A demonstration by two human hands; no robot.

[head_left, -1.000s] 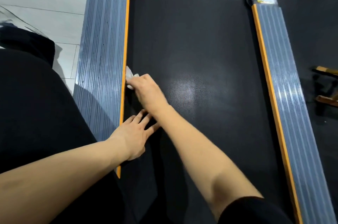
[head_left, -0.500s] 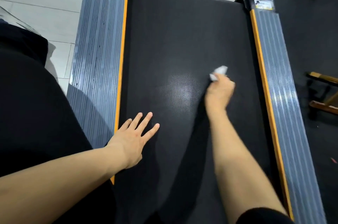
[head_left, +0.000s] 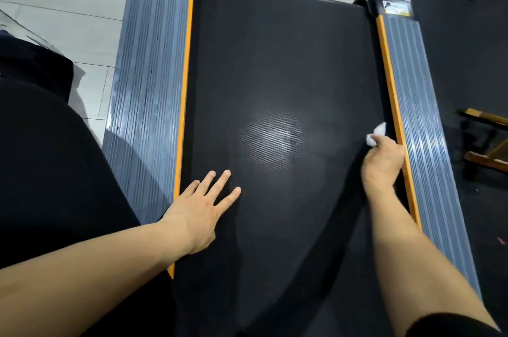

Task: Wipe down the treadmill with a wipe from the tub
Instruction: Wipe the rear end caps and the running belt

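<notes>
The treadmill's black belt [head_left: 275, 67] fills the middle of the view, flanked by a grey ribbed left side rail [head_left: 149, 67] and right side rail [head_left: 420, 105], each with an orange inner edge. My right hand [head_left: 383, 160] presses a crumpled white wipe [head_left: 376, 134] onto the belt right against the right orange edge. My left hand [head_left: 200, 207] lies flat on the belt near the left rail, fingers spread, holding nothing. The tub is not in view.
White tiled floor [head_left: 68, 15] lies left of the treadmill and dark rubber flooring [head_left: 461, 61] to the right. A yellow-and-black metal frame [head_left: 486, 138] stands on the right. My dark clothing [head_left: 49, 185] covers the lower left.
My right hand swept the wipe across the belt from the left orange edge to the right orange edge. My left hand stayed flat in place.
</notes>
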